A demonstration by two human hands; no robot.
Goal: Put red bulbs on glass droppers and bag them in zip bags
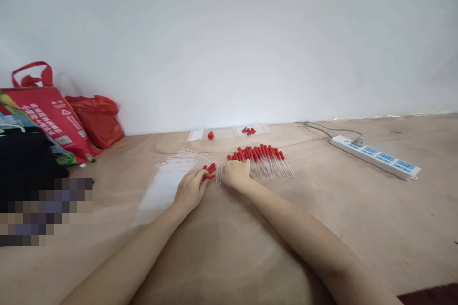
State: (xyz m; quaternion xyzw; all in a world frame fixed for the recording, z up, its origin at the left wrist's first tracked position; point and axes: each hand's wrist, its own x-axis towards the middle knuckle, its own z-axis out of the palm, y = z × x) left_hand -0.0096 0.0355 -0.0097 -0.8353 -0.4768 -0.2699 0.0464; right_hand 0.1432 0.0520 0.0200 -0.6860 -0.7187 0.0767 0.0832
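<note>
My left hand [189,189] is closed on several red rubber dropper bulbs [209,168], which stick out past its fingertips. Whether tubes are attached to those bulbs is hidden. To its right my right hand [235,173] is curled closed, back towards me; what its fingers hold is hidden. Between the two hands a few clear tubes [218,180] or a fold of clear plastic show. Just beyond my right hand, droppers [266,158] with red bulbs and clear, pointed tubes lie side by side. Clear zip bags [161,186] with red seal lines lie fanned out under and beside my left hand.
By the wall, small red bulbs [248,131] and a red cluster [211,135] lie on clear bags [225,133]. A white power strip [375,156] with a plugged-in cable is at right. A red shopping bag [53,114], red plastic bag [98,119] and black cloth item [28,167] stand left.
</note>
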